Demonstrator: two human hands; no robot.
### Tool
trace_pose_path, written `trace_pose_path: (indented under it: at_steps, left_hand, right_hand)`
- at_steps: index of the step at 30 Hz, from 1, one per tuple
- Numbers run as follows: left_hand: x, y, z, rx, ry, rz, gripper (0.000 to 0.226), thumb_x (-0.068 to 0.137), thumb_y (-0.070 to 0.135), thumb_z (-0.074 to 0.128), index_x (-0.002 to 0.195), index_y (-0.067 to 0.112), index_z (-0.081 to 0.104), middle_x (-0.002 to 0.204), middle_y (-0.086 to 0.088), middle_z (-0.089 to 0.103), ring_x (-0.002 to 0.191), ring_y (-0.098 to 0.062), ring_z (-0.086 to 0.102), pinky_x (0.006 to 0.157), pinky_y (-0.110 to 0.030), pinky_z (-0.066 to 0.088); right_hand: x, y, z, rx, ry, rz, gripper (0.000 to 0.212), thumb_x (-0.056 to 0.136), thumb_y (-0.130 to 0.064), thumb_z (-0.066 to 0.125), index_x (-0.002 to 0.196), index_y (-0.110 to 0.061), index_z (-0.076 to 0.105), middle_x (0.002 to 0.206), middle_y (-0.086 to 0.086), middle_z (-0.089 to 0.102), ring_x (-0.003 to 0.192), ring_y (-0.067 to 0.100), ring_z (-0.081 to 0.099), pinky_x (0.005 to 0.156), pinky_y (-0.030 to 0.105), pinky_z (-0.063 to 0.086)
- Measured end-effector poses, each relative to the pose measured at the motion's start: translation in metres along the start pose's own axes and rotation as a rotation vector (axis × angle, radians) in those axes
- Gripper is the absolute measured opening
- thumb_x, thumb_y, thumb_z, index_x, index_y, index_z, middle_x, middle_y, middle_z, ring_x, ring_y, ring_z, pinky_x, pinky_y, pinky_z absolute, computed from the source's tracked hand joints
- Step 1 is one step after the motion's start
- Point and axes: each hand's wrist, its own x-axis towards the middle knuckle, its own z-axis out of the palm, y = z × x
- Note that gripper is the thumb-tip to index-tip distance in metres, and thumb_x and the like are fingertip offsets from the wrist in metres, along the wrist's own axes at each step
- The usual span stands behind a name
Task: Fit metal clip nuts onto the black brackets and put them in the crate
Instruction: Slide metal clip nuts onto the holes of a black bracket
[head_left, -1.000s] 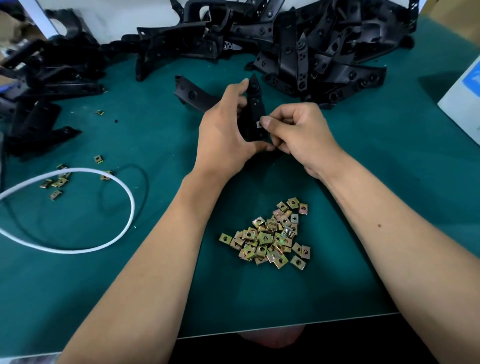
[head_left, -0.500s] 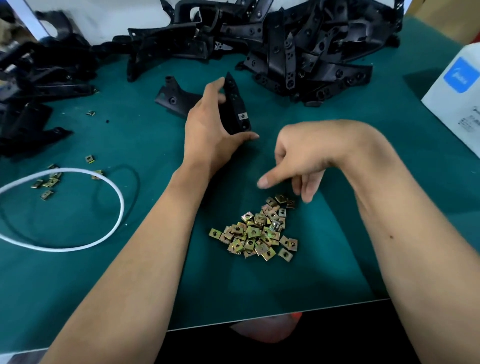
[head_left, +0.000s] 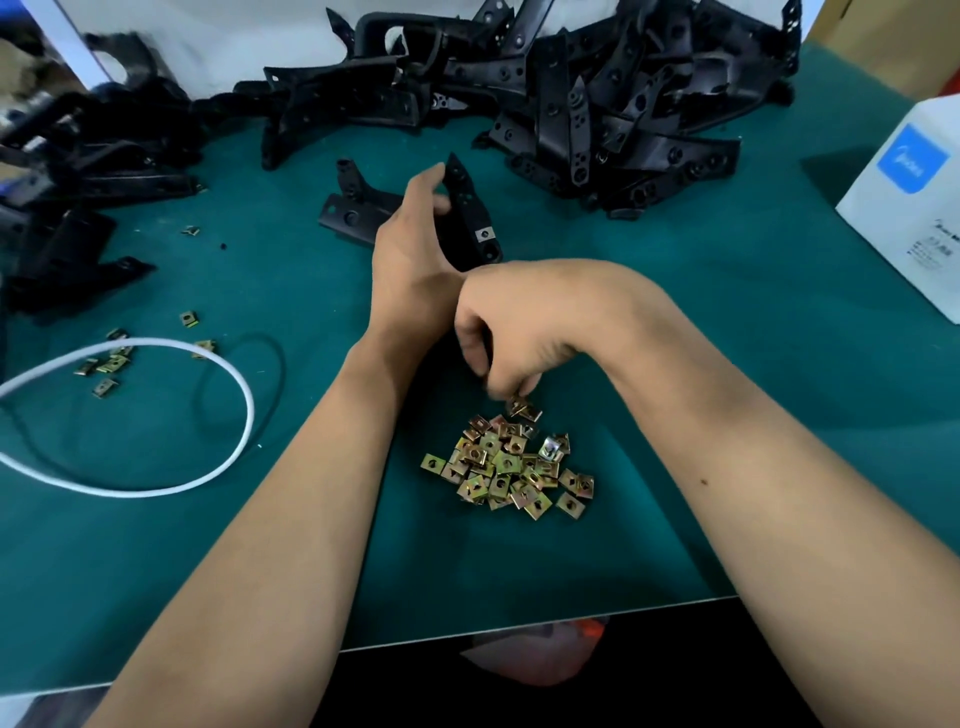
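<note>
Right hand (head_left: 511, 332) dropped onto clip nuts (head_left: 511, 465) — left hand (head_left: 410, 260) gripping bracket (head_left: 467, 208)

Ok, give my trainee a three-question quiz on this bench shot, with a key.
1. True or false: the left hand holds a black bracket.
2. Where are the right hand's fingertips? A) on the white box B) at the top of the clip nut pile C) on the white cord loop
3. Fill in: a silvery clip nut already sits on the held ____.

Key: 1 true; 2 B; 3 bracket.
</note>
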Motion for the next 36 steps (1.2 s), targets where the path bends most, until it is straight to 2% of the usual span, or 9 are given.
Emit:
trace_pose_path:
  at_steps: [3, 5, 8, 12, 17, 23, 28, 32, 36]
  left_hand:
    - [0.002, -0.002, 0.000, 0.001, 0.040, -0.028, 0.100, 0.064, 0.044, 0.081, 0.152, 0.018, 0.042, 0.120, 0.007, 0.058, 0.117, -0.014, 0.057, 0.100, -0.025, 0.044]
    - [0.003, -0.004, 0.000, 0.007, 0.086, -0.053, 0.097, 0.066, 0.042, 0.085, 0.151, 0.020, 0.042, 0.117, 0.011, 0.056, 0.115, -0.011, 0.055, 0.100, -0.023, 0.042]
    - [0.003, -0.004, 0.000, 0.012, 0.136, -0.078, 0.099, 0.068, 0.040, 0.091, 0.151, 0.019, 0.043, 0.119, 0.008, 0.059, 0.117, -0.016, 0.057, 0.105, -0.031, 0.046]
    - [0.003, -0.005, -0.002, -0.007, 0.144, -0.078, 0.106, 0.063, 0.041, 0.097, 0.151, 0.018, 0.042, 0.123, 0.003, 0.061, 0.116, -0.016, 0.059, 0.103, -0.033, 0.050]
    - [0.002, -0.007, -0.001, 0.011, 0.139, -0.065, 0.104, 0.065, 0.035, 0.096, 0.152, 0.018, 0.042, 0.120, 0.008, 0.058, 0.114, -0.012, 0.059, 0.101, -0.027, 0.050]
    - [0.002, -0.008, -0.001, 0.011, 0.162, -0.083, 0.103, 0.065, 0.037, 0.096, 0.151, 0.019, 0.042, 0.120, 0.009, 0.059, 0.114, -0.010, 0.058, 0.102, -0.031, 0.050]
    - [0.001, -0.010, -0.002, -0.001, 0.172, -0.094, 0.102, 0.065, 0.037, 0.096, 0.150, 0.017, 0.043, 0.119, 0.010, 0.058, 0.114, -0.008, 0.057, 0.103, -0.031, 0.050]
    - [0.001, -0.009, -0.003, -0.009, 0.172, -0.099, 0.103, 0.064, 0.038, 0.096, 0.150, 0.016, 0.043, 0.119, 0.010, 0.059, 0.115, -0.008, 0.058, 0.103, -0.031, 0.050]
    - [0.002, -0.009, -0.004, -0.009, 0.174, -0.107, 0.102, 0.064, 0.038, 0.097, 0.149, 0.016, 0.043, 0.119, 0.009, 0.059, 0.116, -0.008, 0.057, 0.103, -0.030, 0.049]
  right_hand:
    - [0.007, 0.013, -0.005, 0.047, 0.024, -0.062, 0.015, 0.082, -0.009, 0.083, 0.082, -0.017, 0.070, 0.056, -0.011, 0.069, 0.054, 0.006, 0.072, 0.047, 0.013, 0.048]
    - [0.012, 0.023, -0.009, 0.090, 0.051, -0.101, 0.014, 0.082, -0.010, 0.084, 0.083, -0.015, 0.071, 0.062, -0.005, 0.073, 0.056, 0.009, 0.072, 0.051, 0.017, 0.051]
    - [0.021, 0.039, -0.010, 0.168, 0.111, -0.154, 0.015, 0.082, -0.010, 0.084, 0.087, -0.015, 0.071, 0.071, 0.001, 0.075, 0.057, 0.013, 0.071, 0.053, 0.022, 0.054]
    - [0.024, 0.064, 0.003, 0.548, 0.191, -0.252, 0.012, 0.087, -0.003, 0.079, 0.096, -0.008, 0.074, 0.073, 0.008, 0.072, 0.055, 0.013, 0.064, 0.048, 0.019, 0.049]
    - [0.027, 0.080, 0.011, 0.893, 0.390, -0.299, 0.003, 0.092, -0.003, 0.073, 0.094, -0.005, 0.073, 0.065, -0.002, 0.068, 0.056, 0.009, 0.058, 0.046, 0.018, 0.044]
    - [0.031, 0.077, 0.014, 0.940, 0.450, -0.275, 0.008, 0.096, 0.004, 0.065, 0.096, -0.003, 0.063, 0.081, 0.008, 0.074, 0.068, 0.017, 0.068, 0.049, 0.022, 0.048]
    - [0.032, 0.075, 0.017, 0.891, 0.458, -0.281, 0.021, 0.089, 0.010, 0.071, 0.105, -0.003, 0.074, 0.088, 0.016, 0.070, 0.069, 0.017, 0.069, 0.055, 0.023, 0.055]
    - [0.035, 0.075, 0.019, 0.819, 0.480, -0.273, 0.016, 0.089, 0.000, 0.077, 0.103, -0.009, 0.077, 0.073, 0.008, 0.064, 0.055, 0.014, 0.062, 0.048, 0.022, 0.051]
    - [0.036, 0.075, 0.021, 0.806, 0.543, -0.271, 0.015, 0.088, -0.008, 0.080, 0.094, -0.005, 0.066, 0.066, 0.007, 0.071, 0.044, 0.015, 0.059, 0.038, 0.022, 0.044]
